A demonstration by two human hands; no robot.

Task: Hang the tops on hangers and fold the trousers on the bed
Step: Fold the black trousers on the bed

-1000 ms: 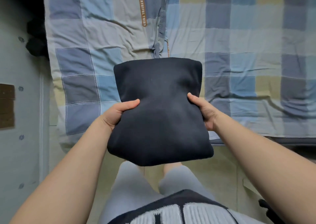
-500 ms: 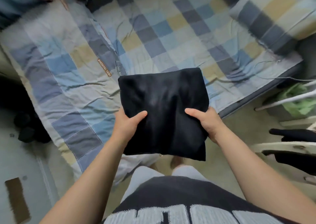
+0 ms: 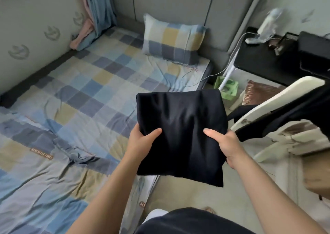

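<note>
Both forearms reach forward from the bottom edge. The left hand (image 3: pixel 142 141) and right hand (image 3: pixel 225 144) each clench a side of the folded black trousers (image 3: pixel 180 132), thumbs on top, fingers hidden underneath. The trousers are held in the air over the bed's (image 3: pixel 75 98) near right edge, partly above the floor. Left of the trousers, a brown label (image 3: pixel 42 153) on the checked sheet carries writing too blurred to read. Beyond the trousers, a checked pillow (image 3: pixel 173 39) leans at the bed's head.
</note>
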